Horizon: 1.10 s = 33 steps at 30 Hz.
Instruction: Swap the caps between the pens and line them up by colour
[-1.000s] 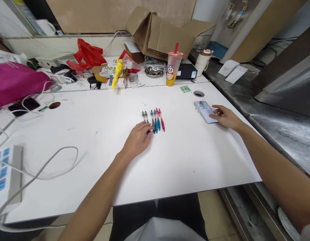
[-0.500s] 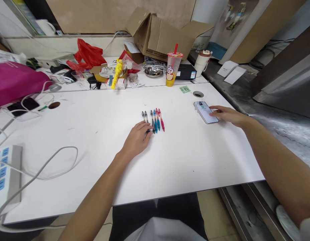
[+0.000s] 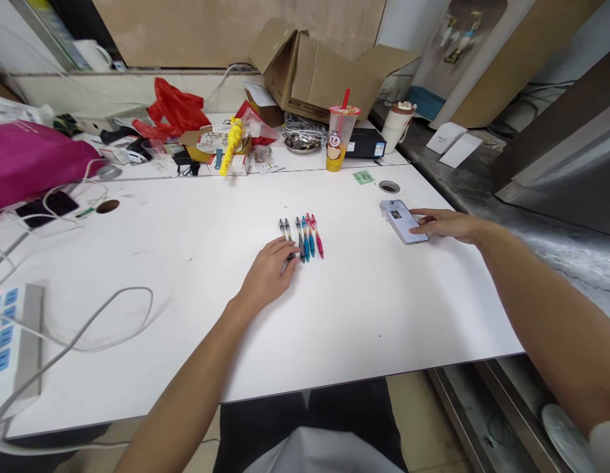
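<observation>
Several pens (image 3: 303, 236), black, blue and red, lie side by side in a row on the white table (image 3: 196, 276). My left hand (image 3: 268, 272) rests flat on the table with its fingertips against the near ends of the black pens, fingers loosely extended. My right hand (image 3: 445, 225) lies at the right edge of a smartphone (image 3: 404, 221) with a lit screen, fingers stretched out and touching it. The phone lies flat on the table near a round cable hole (image 3: 389, 186).
A bubble tea cup (image 3: 338, 138) with a red straw, a cardboard box (image 3: 315, 69), red bags (image 3: 171, 108) and clutter line the far edge. A pink bag (image 3: 29, 161) and cables sit at left, a power strip (image 3: 12, 335) at near left. The table's right edge borders a metal counter (image 3: 532, 217).
My right hand has shifted slightly on the phone and the screen shows a different picture. My left hand stays on the pens.
</observation>
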Tool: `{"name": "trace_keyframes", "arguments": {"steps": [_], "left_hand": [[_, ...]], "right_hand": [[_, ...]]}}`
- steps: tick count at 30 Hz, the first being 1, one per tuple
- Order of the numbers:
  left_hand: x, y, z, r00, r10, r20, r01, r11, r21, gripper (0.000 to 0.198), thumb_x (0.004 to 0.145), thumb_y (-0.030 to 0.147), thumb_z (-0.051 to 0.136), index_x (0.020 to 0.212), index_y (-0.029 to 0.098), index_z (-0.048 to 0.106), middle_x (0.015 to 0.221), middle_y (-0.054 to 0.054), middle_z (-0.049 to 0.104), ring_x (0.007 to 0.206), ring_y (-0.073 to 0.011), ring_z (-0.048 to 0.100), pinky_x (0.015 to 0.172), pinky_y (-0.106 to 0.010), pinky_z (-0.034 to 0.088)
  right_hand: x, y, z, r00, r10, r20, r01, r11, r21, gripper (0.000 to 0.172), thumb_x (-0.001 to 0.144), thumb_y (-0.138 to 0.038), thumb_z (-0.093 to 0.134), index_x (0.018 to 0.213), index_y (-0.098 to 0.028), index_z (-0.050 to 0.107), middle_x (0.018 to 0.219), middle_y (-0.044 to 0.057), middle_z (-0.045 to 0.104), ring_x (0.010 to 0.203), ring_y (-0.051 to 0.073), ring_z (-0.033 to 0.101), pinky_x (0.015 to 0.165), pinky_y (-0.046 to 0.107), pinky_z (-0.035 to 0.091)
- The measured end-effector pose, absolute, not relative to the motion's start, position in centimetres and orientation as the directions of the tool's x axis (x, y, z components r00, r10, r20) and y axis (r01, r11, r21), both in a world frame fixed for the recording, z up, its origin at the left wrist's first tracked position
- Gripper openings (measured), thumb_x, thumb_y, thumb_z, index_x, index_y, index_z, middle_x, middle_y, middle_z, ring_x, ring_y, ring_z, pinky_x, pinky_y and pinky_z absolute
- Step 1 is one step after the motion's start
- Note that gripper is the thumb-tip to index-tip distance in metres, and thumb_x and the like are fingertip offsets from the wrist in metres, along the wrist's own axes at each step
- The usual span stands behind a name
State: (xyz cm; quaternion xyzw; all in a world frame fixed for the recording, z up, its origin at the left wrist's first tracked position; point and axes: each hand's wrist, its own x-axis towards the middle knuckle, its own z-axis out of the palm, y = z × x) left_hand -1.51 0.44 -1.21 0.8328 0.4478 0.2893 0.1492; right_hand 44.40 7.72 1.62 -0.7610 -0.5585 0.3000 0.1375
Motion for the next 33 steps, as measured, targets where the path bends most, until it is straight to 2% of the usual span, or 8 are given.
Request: {"name": "trace_keyframes", "arguments": {"steps": [3,6,11,14,19,27,30,33], "left_hand": [[-1.5,0.4,-1.2,0.429,0.834,0.347,0.658,-0.552,0.512,0.027,0.102,0.028,0.050,0.120,0.021,0.069,0.132,-0.008,0.070,0.140,-0.0270,0.052,0.117,-0.055,0.045],[-1.5,0.4,-1.2,0.430,0.834,0.347,0.661,-0.552,0.508,0.027,0.102,0.028,0.050,0.120,0.021,0.069,0.132,-0.008,0.070,0.139,-0.0269,0.053,0.117,-0.055,0.045],[-1.4,0.4,-1.2,0.433,0.832,0.347,0.661,-0.555,0.506,0.028,0.102,0.029,0.049,0.121,0.021,0.069,0.132,-0.008,0.070,0.139,-0.0271,0.052,0.117,-0.054,0.045],[-1.4,0.4,-1.2,0.431,0.835,0.341,0.664,-0.550,0.506,0.028,0.102,0.029,0.050,0.120,0.020,0.070,0.132,-0.008,0.070,0.137,-0.0275,0.054,0.117,-0.054,0.045],[-1.5,0.5,-1.3,0.432,0.835,0.340,0.665,-0.550,0.505,0.028,0.102,0.028,0.049,0.119,0.020,0.070,0.131,-0.008,0.070,0.136,-0.0277,0.054,0.116,-0.055,0.046],[-1.5,0.4,-1.1,0.433,0.838,0.332,0.664,-0.545,0.511,0.028,0.102,0.028,0.050,0.119,0.020,0.070,0.131,-0.008,0.070,0.137,-0.0271,0.054,0.117,-0.054,0.045],[-1.5,0.4,-1.0,0.435,0.838,0.328,0.664,-0.545,0.512,0.027,0.102,0.029,0.049,0.120,0.021,0.069,0.131,-0.008,0.070,0.137,-0.0270,0.054,0.117,-0.055,0.044],[-1.5,0.4,-1.1,0.434,0.839,0.327,0.663,-0.544,0.514,0.027,0.102,0.029,0.049,0.119,0.022,0.069,0.132,-0.007,0.070,0.138,-0.0269,0.054,0.118,-0.055,0.044]], "right_hand": [[44.2,7.6,1.5,0.225,0.879,-0.420,0.671,-0.453,-0.587,0.070,0.076,-0.048,0.077,0.141,-0.036,0.058,0.127,0.006,0.066,0.109,0.026,0.058,0.094,0.037,0.046],[44.1,7.5,1.0,0.265,0.896,-0.357,0.629,-0.441,-0.640,0.056,0.080,-0.044,0.075,0.134,-0.032,0.064,0.138,0.006,0.063,0.116,0.025,0.055,0.097,0.035,0.043],[44.2,6.7,-0.1,0.275,0.937,-0.215,0.621,-0.344,-0.704,0.040,0.087,-0.031,0.064,0.126,-0.024,0.069,0.106,0.006,0.070,0.089,0.019,0.058,0.081,0.032,0.045],[44.2,6.4,-0.4,0.279,0.940,-0.196,0.638,-0.334,-0.694,0.041,0.085,-0.028,0.066,0.126,-0.024,0.069,0.090,0.004,0.067,0.081,0.019,0.056,0.075,0.032,0.045],[44.7,6.6,-1.1,0.258,0.956,-0.137,0.673,-0.280,-0.685,0.039,0.082,-0.042,0.070,0.118,-0.028,0.072,0.101,0.006,0.072,0.093,0.025,0.062,0.081,0.037,0.051],[43.9,6.5,-1.1,0.278,0.948,-0.156,0.672,-0.308,-0.673,0.038,0.083,-0.036,0.070,0.119,-0.026,0.069,0.109,0.007,0.074,0.097,0.026,0.066,0.092,0.041,0.052],[43.2,6.2,-0.5,0.292,0.943,-0.159,0.659,-0.319,-0.681,0.031,0.088,-0.031,0.063,0.118,-0.024,0.069,0.113,0.009,0.074,0.100,0.025,0.064,0.091,0.038,0.051],[42.8,6.0,-0.1,0.293,0.943,-0.160,0.681,-0.324,-0.657,0.036,0.085,-0.030,0.065,0.120,-0.022,0.068,0.105,0.008,0.072,0.094,0.024,0.062,0.087,0.037,0.049]]}}
